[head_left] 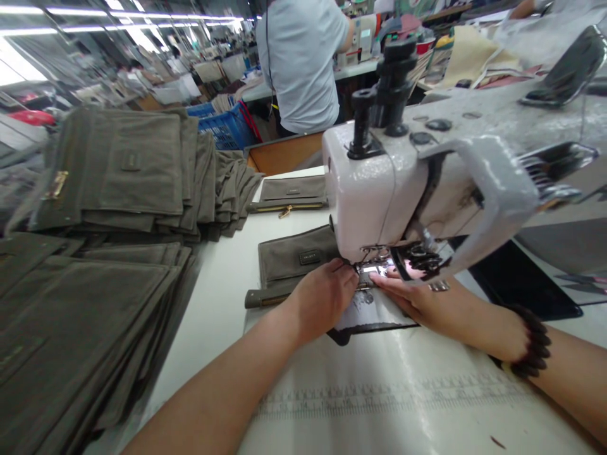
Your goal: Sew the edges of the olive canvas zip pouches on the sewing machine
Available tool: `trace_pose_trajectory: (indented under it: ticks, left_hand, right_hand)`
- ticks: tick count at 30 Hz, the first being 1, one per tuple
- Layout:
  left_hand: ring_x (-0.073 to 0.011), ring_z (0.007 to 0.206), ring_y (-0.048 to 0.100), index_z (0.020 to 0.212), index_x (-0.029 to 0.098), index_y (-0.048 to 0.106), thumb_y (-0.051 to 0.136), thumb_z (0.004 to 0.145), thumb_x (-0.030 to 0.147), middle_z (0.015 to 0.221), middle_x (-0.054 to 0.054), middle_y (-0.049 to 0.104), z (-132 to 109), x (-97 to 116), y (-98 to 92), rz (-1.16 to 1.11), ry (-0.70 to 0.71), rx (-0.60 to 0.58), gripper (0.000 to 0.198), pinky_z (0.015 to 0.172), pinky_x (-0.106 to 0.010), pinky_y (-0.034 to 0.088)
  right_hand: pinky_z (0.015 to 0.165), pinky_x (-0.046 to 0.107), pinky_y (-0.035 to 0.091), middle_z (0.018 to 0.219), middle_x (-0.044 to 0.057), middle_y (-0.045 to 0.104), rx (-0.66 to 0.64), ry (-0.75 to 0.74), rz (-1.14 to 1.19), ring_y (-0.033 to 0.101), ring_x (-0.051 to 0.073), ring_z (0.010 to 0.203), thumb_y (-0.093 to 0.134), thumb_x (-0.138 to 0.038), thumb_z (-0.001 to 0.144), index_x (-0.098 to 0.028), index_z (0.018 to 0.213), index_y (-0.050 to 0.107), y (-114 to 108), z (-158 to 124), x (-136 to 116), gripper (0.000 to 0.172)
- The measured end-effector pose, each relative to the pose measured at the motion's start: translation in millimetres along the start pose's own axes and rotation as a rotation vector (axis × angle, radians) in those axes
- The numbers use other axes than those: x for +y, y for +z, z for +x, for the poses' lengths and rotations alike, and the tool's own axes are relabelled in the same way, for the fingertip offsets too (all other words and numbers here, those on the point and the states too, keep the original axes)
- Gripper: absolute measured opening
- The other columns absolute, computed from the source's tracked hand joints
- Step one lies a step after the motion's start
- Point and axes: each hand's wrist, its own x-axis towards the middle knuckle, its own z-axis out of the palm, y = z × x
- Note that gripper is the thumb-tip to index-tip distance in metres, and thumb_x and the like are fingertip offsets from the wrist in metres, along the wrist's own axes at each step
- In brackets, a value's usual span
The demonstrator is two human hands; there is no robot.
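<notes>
Panel of olive-grey zippered fabric lies partly hidden behind white sewing-machine head; left hand and right hand, grips indiscernible; blue plastic crate, contents unclear.

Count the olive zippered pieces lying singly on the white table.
2: near piece by the left hand, far piece beyond it. The sewing machine may hide others.

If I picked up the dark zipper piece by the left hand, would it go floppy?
The zipper piece would probably sag, since it looks like thin cloth and the similar stacked pieces have wavy edges. It's likely light, being so flat. The edge with the zipper might bend less, because teeth run along it.
</notes>
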Motion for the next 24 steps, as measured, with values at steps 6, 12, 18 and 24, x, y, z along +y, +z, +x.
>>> trace_pose_trajectory:
  ticks: [6,12,18,24]
  left_hand:
    - [-0.0156,0.090,0.054,0.094,0.010,0.057,0.044,0.082,0.011,0.094,-0.007,0.062,-2,4,-2.1,-0.037,-0.031,-0.024,0.017,0.085,-0.028,0.040]
    - [-0.0189,0.084,0.056,0.093,0.007,0.058,0.043,0.080,0.010,0.096,-0.012,0.062,-36,57,-19.6,-0.064,-0.021,-0.089,0.020,0.073,-0.030,0.045]
    - [-0.0190,0.089,0.056,0.106,0.004,0.053,0.041,0.081,0.010,0.103,-0.012,0.060,-52,81,-20.3,-0.073,-0.142,-0.052,0.027,0.078,-0.031,0.046]
    - [-0.0199,0.083,0.056,0.099,0.005,0.055,0.043,0.079,0.006,0.093,-0.011,0.062,-48,84,-19.8,-0.143,-0.186,0.008,0.024,0.076,-0.031,0.049]
  right_hand:
    - [0.057,0.025,0.038,0.072,0.006,0.063,0.009,0.049,0.057,0.055,0.015,0.063,0.041,-0.023,0.087,-0.017,0.088,0.064,-2,-2,-2,0.024]
    - [0.055,0.025,0.029,0.053,0.004,0.051,-0.040,-0.022,0.126,0.044,0.011,0.053,0.031,-0.030,0.091,-0.014,0.057,0.057,-8,-10,4,0.046]
    - [0.056,0.025,0.027,0.057,0.003,0.051,-0.070,-0.033,0.126,0.041,0.011,0.054,0.032,-0.029,0.090,-0.014,0.058,0.055,-11,-8,5,0.043]
    - [0.054,0.025,0.025,0.059,0.002,0.053,-0.050,-0.047,0.116,0.042,0.010,0.052,0.034,-0.027,0.090,-0.014,0.059,0.056,-12,-9,3,0.040]
